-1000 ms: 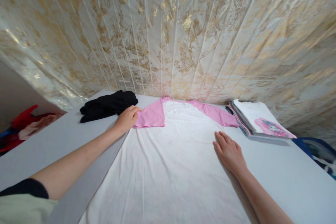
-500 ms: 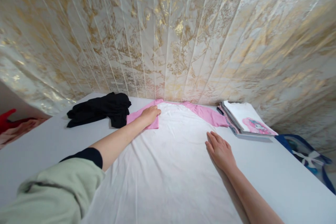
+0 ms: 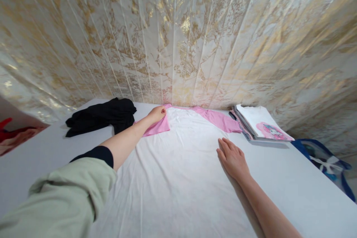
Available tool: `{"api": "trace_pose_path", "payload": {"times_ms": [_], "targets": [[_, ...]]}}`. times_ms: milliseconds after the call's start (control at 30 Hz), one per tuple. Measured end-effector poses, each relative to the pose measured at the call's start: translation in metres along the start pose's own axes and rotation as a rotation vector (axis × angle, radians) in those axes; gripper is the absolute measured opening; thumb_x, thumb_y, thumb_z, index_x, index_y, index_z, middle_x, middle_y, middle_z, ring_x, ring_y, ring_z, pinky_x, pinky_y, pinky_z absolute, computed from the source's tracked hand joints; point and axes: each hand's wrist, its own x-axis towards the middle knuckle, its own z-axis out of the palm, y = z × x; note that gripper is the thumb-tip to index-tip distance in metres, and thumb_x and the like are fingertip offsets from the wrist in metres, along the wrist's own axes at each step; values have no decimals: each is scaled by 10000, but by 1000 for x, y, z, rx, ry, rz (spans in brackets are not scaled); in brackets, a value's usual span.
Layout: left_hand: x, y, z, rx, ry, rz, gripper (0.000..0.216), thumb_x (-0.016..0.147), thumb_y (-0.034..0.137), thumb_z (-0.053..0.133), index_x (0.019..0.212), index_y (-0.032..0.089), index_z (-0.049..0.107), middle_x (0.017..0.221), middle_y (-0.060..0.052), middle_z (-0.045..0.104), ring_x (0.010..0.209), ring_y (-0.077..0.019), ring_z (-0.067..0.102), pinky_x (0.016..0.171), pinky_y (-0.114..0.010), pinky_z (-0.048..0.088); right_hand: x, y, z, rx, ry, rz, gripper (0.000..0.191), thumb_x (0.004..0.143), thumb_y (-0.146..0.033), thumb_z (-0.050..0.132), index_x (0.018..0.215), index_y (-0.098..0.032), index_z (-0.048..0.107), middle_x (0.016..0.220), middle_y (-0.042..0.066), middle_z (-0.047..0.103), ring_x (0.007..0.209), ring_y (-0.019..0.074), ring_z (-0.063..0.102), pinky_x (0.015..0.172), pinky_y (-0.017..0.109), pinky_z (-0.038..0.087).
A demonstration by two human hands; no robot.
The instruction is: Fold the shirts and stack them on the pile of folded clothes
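A white shirt with pink sleeves lies spread flat on the white table, collar toward the wall. My left hand reaches far across and is closed in a pinch on the left pink sleeve near the shoulder seam. My right hand lies flat and open on the shirt's right side, fingers together and pointing away from me. The right pink sleeve lies stretched toward the folded stack.
A crumpled black garment lies at the back left. A stack of folded clothes, topped by a white piece with a pink print, sits at the back right. A gold-patterned curtain hangs behind. A blue bag sits beyond the table's right edge.
My left hand slid from the sleeve's outer end toward the shoulder and collar, its fingers closing on the fabric. My right hand stayed flat on the shirt.
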Motion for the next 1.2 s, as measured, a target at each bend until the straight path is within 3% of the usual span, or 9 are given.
{"api": "trace_pose_path", "payload": {"times_ms": [133,300,433,567,700,933,1200], "targets": [[2,-4,6,-52,100,-65,248,822,122,495,1004,186,650,927,-25,715,843,-159,644,752,-233,479,0,0,1,-2,0,-2,476,971,-378,299,1396,-227,450,1459,70,452,1339,203,399,1089,442,308],[-1,-28,-7,-4,248,-224,308,863,142,441,1106,211,615,1114,-55,673,1010,-184,615,859,-267,463,0,0,0,-5,-2,-1,478,967,-375,298,1398,-233,449,1458,75,452,1336,210,403,1087,447,308],[0,-44,-16,39,197,-301,183,821,213,550,967,193,659,1039,-78,686,942,-215,638,806,-282,471,0,-3,-3,-2,-12,5,480,972,-375,289,1396,-220,452,1462,81,447,1337,208,400,1092,446,300],[10,-42,-13,55,142,-291,190,810,247,595,982,197,657,1043,-73,689,939,-210,637,784,-271,470,-1,-5,-5,-4,-21,9,477,974,-358,291,1402,-220,449,1467,80,442,1332,208,407,1100,444,293],[24,-33,-7,80,137,-261,210,811,228,585,1010,227,652,1099,-59,673,982,-200,620,792,-260,459,-1,-5,-4,-10,-18,14,473,974,-355,302,1406,-230,448,1471,72,438,1326,211,414,1099,449,296],[39,-31,0,121,140,-233,98,799,230,558,819,233,655,1018,-43,674,959,-209,613,733,-261,434,0,-3,-1,-17,-12,12,474,974,-355,299,1408,-231,447,1470,70,441,1335,213,407,1099,442,303],[55,-46,-6,58,123,-375,162,812,200,503,869,217,654,927,-37,705,808,-184,622,670,-258,435,1,-3,-1,-11,-17,13,478,969,-357,298,1406,-231,445,1468,76,440,1330,214,408,1100,447,293]]}}
